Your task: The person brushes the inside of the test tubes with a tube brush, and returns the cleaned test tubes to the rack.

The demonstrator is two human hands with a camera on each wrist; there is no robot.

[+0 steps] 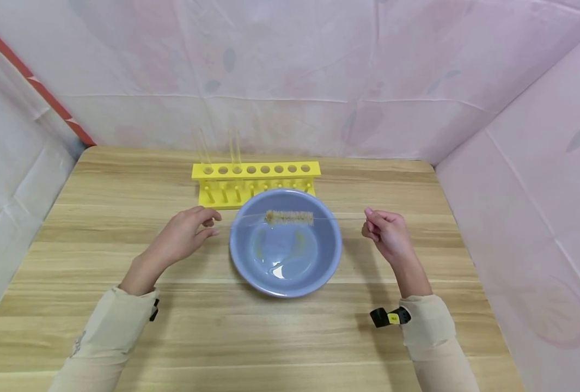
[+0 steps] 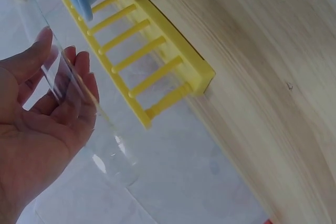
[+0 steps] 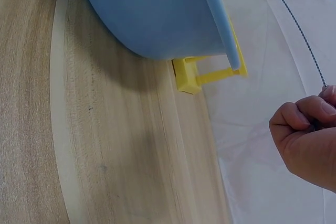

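Observation:
My left hand (image 1: pixel 184 231) holds a clear glass test tube (image 2: pixel 113 150) between thumb and fingers, the tube lying nearly level with its mouth toward the basin. On the other side, my right hand (image 1: pixel 388 231) pinches the twisted wire handle (image 3: pixel 302 35) of a test tube brush (image 1: pixel 290 218). The brush's tan bristles are over the blue basin (image 1: pixel 336 256), with their left end right at the tube's mouth. A little water shows in the bottom of the basin.
Behind the basin stands a yellow test tube rack (image 1: pixel 265 170), partly hidden by the basin's rim. Two clear test tubes, one at the rack's left end (image 1: pixel 203 152) and another nearby (image 1: pixel 234 152), stand upright in it. A patterned cloth (image 1: pixel 290 71) hangs beyond the wooden table (image 1: pixel 250 348).

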